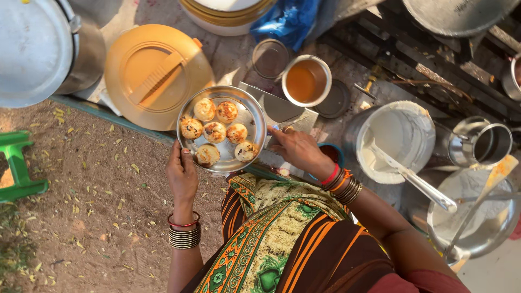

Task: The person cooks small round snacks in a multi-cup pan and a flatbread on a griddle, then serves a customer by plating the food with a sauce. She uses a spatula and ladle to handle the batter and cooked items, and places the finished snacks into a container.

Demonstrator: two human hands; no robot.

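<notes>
**A plate of seven fried rounds, held at the counter's edge**

Nearest the camera, both wrists carry stacked bangles above a patterned cloth of brown, orange and green. The left hand grips the steel plate at its seven o'clock rim, thumb on top and fingers underneath, holding it level. Seven browned round cakes lie on the plate: one near the centre and the rest ringed about it from twelve round to five o'clock. The right hand sits at the plate's three o'clock side with fingers curled; a thin metal piece shows at the fingertips, but I cannot tell how tightly it is held.

At four o'clock from the plate stands a pail of white batter with a ladle resting in it. Beyond the plate, at one o'clock, a steel cup of brown liquid stands on the counter. At ten o'clock lies a round yellow lid, and further left a big steel pot. A green stool stands on the dirt at nine o'clock.
</notes>
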